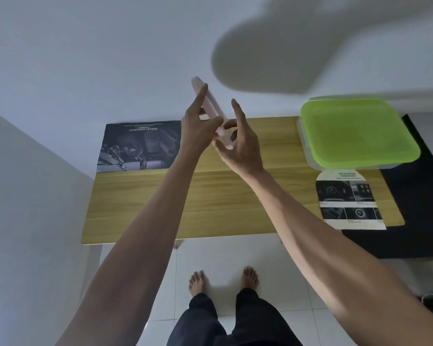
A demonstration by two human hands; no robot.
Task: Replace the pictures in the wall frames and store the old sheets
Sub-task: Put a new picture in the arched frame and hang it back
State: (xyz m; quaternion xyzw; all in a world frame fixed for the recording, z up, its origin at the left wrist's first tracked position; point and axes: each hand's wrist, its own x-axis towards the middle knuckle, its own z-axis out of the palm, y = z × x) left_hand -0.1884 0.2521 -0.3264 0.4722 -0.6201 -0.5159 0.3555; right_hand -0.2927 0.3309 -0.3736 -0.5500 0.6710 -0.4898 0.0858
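Two bare forearms reach up and forward from the bottom corners, meeting above the table (pixel 210 208). The left hand (pixel 198 131) pinches a pale pink frame (pixel 211 106), seen edge-on and blurred, with its forefinger laid along the edge. The right hand (pixel 240 146) sits just beside it, fingers spread and curled round the frame's lower end. Below, a dark sheet (pixel 140 146) lies flat at the table's far left. A second sheet (pixel 348 198) lies on the right, overhanging the near edge. Behind it stands a box (pixel 303 131) with a green lid (pixel 358 133). Bare feet (pixel 223 280) stand on white tiles.
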